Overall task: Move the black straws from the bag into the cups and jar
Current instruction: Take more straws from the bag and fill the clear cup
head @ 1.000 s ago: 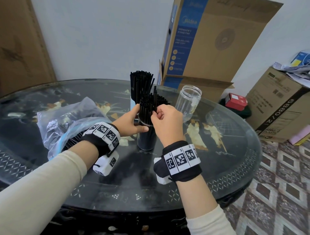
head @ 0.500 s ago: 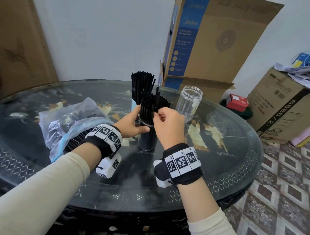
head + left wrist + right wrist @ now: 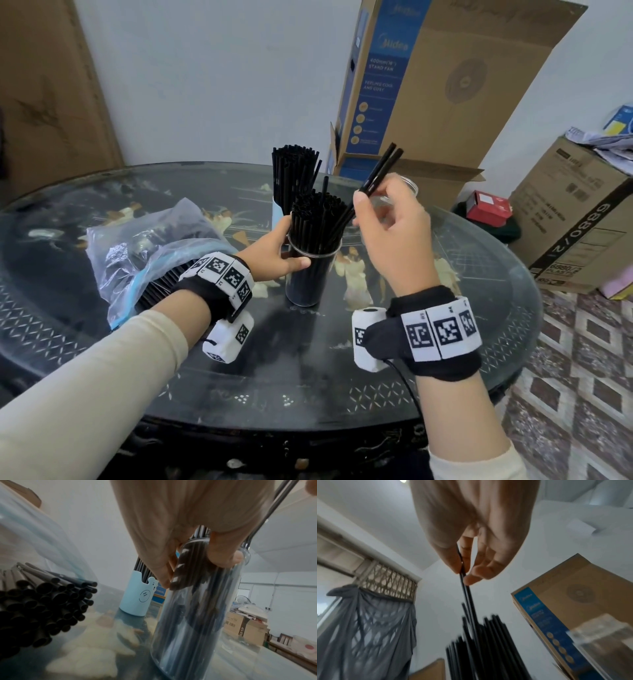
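A clear cup (image 3: pixel 310 274) packed with black straws stands mid-table, and my left hand (image 3: pixel 274 253) grips it near the rim, thumb in front (image 3: pixel 223 557). My right hand (image 3: pixel 387 219) pinches two black straws (image 3: pixel 380 171) that tilt up to the right, their lower ends among the cup's straws. The pinch (image 3: pixel 463 573) shows in the right wrist view. Behind stands a light-blue bear cup (image 3: pixel 139 596) full of straws (image 3: pixel 293 178). A clear jar (image 3: pixel 409 183) is mostly hidden behind my right hand. The plastic bag (image 3: pixel 147 246) at left holds more straws (image 3: pixel 42 601).
The round dark glass-topped table (image 3: pixel 308 377) has its edge close to me. A tall cardboard fan box (image 3: pixel 445 85) stands behind the jar. More cardboard boxes (image 3: pixel 575 219) and a small red box (image 3: pixel 489 207) sit on the tiled floor at right.
My right hand has risen up and to the right from the top of the cup's bundle, drawing two straws out at a slant. The left hand still holds the clear cup.
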A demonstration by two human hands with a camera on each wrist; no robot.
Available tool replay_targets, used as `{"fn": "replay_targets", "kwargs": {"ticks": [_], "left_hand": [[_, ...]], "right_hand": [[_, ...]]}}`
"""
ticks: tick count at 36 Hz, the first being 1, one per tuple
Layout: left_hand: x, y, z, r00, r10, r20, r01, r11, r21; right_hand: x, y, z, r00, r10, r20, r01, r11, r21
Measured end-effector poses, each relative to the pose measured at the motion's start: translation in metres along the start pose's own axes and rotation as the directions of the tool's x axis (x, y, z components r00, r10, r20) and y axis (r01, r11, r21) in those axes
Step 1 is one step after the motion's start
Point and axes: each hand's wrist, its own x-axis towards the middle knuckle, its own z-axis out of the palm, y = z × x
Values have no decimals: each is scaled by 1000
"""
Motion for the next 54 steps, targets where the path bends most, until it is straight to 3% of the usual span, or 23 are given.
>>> {"fn": "replay_targets", "kwargs": {"ticks": [7,17,25,36,46,54], "left_hand": [[0,0,-1,999,13,31,-11,998,-63],[8,3,8,996,-60,-68,45,978,-204],[6,6,8,999,-34,-24,28,974,-226],[13,22,-4,1000,-13,-3,12,987,-159],[18,18,-3,1000,5,28,-1,986,-164],[21,17,-2,997,20,73,-9,989,-150]], "right_hand": [[-15,18,18,994,82,72,-86,995,57],[-6,-6,-13,987,-115,-114,124,989,80],[-2,8,-3,999,-12,-45,18,992,127],[17,13,12,999,0,33,-3,996,91],[22,16,17,999,32,-16,-31,999,44],[19,16,28,997,72,17,-73,997,32]]}}
